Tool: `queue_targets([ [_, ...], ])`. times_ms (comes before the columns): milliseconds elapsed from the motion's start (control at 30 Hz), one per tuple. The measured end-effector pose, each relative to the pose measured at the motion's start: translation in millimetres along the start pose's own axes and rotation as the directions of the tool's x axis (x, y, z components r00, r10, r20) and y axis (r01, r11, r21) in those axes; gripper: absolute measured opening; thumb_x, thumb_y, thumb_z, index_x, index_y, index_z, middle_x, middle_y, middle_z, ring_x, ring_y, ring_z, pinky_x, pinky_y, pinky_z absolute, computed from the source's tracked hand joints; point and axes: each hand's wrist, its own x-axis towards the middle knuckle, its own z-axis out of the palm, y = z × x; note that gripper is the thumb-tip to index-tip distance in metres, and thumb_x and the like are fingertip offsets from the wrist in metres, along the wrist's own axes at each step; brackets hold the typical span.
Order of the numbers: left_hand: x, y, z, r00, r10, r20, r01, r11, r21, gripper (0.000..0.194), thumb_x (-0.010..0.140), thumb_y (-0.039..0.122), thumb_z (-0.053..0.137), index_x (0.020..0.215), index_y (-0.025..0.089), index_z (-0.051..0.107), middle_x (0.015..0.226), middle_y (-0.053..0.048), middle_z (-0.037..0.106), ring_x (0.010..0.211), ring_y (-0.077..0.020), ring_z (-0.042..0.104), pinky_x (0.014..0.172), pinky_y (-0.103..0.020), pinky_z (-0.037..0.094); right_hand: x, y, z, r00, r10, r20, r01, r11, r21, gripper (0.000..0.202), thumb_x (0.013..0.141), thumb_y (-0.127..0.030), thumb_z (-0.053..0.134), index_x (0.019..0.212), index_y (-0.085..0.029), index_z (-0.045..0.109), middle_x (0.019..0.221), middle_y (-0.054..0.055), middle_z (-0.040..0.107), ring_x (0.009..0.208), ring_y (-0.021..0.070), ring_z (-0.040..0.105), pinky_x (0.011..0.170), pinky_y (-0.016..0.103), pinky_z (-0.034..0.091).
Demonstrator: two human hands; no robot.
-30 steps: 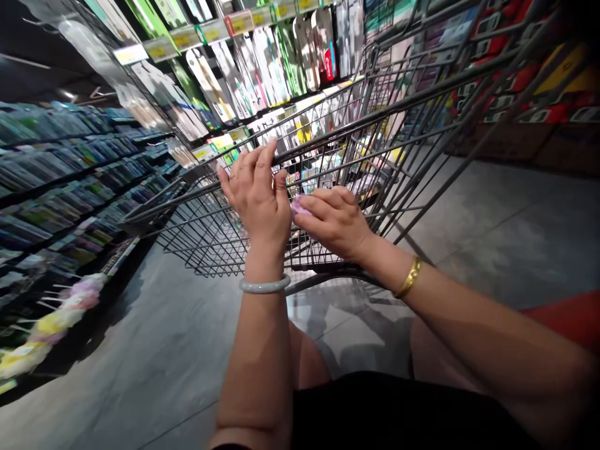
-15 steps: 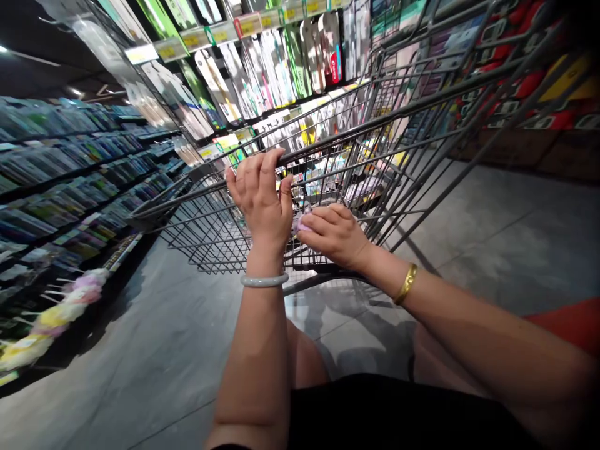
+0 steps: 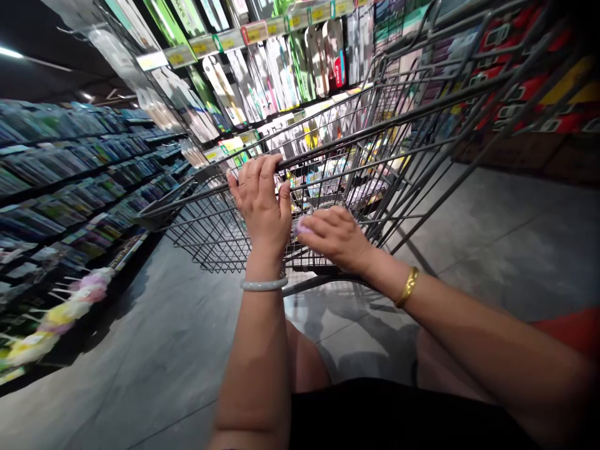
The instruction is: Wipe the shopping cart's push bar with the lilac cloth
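Observation:
A grey wire shopping cart (image 3: 394,122) stands tilted across the view in front of me. My left hand (image 3: 263,197) has its fingers curled over the cart's near top rail, with the thumb lower, against the side wires. To the right and a little lower, my right hand (image 3: 334,236) is closed around a small lilac object (image 3: 301,226), perhaps a soft cloth or sponge. Only a bit of it shows past the fingertips, close to the wire side of the cart. Its full shape is hidden by my fingers.
Behind the cart rises a lit shelf rack (image 3: 272,31) with packaged kitchen tools. Another long shelf (image 3: 70,162) runs along the left, with fluffy pastel dusters (image 3: 60,312) at its foot. Red packages (image 3: 510,94) are at the far right. Grey floor (image 3: 178,350) lies below.
The view has shifted slightly, so the shelves appear a little further right. My left hand stays on the rail, and my right hand keeps its grip on the lilac object, moving barely at all.

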Motion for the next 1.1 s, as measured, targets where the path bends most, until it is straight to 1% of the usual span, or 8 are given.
queue_targets([
  [133,-1,0,0.0,1.000,-0.019,-0.009,0.019,1.000,0.021,0.039,0.095,0.038,0.043,0.132,0.030,0.053,0.140,-0.004,0.055,0.140,-0.0209,0.037,0.125,-0.044,0.003,11,16,-9,0.965,0.231,-0.126,-0.236,0.971,-0.027,0.029,0.090,-0.024,0.059,0.118,-0.034,0.059,0.115,-0.002,0.066,0.112,0.0179,0.048,0.095,0.037,0.034],
  [200,-1,0,0.7,0.999,-0.033,-0.020,0.033,0.999,0.022,0.038,0.095,0.037,0.042,0.131,0.030,0.053,0.140,-0.005,0.055,0.140,-0.0211,0.037,0.125,-0.044,0.002,9,8,-6,0.965,0.247,-0.084,-0.249,0.968,-0.018,0.026,0.091,-0.023,0.057,0.115,-0.033,0.060,0.116,-0.001,0.065,0.112,0.0189,0.048,0.095,0.038,0.034],
  [267,-1,2,0.8,0.999,-0.036,-0.018,0.037,0.999,0.012,0.038,0.095,0.037,0.042,0.131,0.030,0.054,0.139,-0.005,0.055,0.140,-0.0212,0.037,0.125,-0.044,0.002,0,-10,5,0.990,0.139,0.028,-0.139,0.990,0.013,0.021,0.091,-0.022,0.055,0.110,-0.030,0.061,0.119,0.000,0.064,0.113,0.0188,0.049,0.093,0.038,0.035],
  [333,-1,2,0.3,0.999,-0.033,-0.016,0.033,0.999,0.012,0.039,0.096,0.038,0.041,0.131,0.030,0.053,0.139,-0.006,0.055,0.140,-0.0215,0.037,0.125,-0.045,0.003,-12,-30,18,0.993,-0.078,0.088,0.072,0.995,0.069,0.017,0.091,-0.020,0.054,0.102,-0.029,0.063,0.112,-0.002,0.065,0.110,0.0157,0.051,0.091,0.035,0.037],
  [433,-1,1,-0.6,1.000,-0.020,-0.014,0.020,0.999,0.037,0.039,0.096,0.038,0.041,0.132,0.030,0.053,0.140,-0.005,0.055,0.140,-0.0216,0.038,0.125,-0.046,0.006,-21,-44,31,0.981,-0.164,0.100,0.155,0.983,0.095,0.015,0.089,-0.018,0.056,0.094,-0.030,0.063,0.100,-0.005,0.066,0.095,0.0112,0.053,0.085,0.030,0.039],
  [700,-3,-3,-0.3,1.000,-0.031,0.001,0.031,0.999,0.043,0.042,0.096,0.037,0.041,0.136,0.029,0.051,0.144,-0.005,0.052,0.143,-0.0209,0.034,0.125,-0.044,0.002,9,-12,11,0.995,0.096,-0.027,-0.096,0.995,0.006,0.016,0.091,-0.022,0.057,0.104,-0.029,0.061,0.116,-0.002,0.064,0.114,0.0177,0.046,0.097,0.035,0.031],
  [967,-2,-5,-2.8,1.000,-0.011,-0.007,0.012,0.999,0.035,0.041,0.096,0.037,0.042,0.135,0.030,0.052,0.144,-0.005,0.053,0.141,-0.0216,0.036,0.125,-0.047,0.005,-3,-19,10,0.989,-0.103,0.103,0.099,0.994,0.047,0.008,0.091,-0.023,0.056,0.095,-0.027,0.062,0.107,-0.005,0.066,0.104,0.0144,0.050,0.093,0.031,0.032],
  [1100,-4,-5,-2.1,1.000,-0.015,-0.020,0.016,0.998,0.054,0.040,0.095,0.033,0.042,0.134,0.030,0.052,0.143,-0.005,0.053,0.141,-0.0211,0.037,0.125,-0.047,0.005,12,18,-15,0.990,0.102,-0.096,-0.104,0.994,-0.022,0.025,0.089,-0.026,0.060,0.113,-0.033,0.060,0.114,-0.003,0.065,0.110,0.0166,0.050,0.094,0.034,0.035],
])
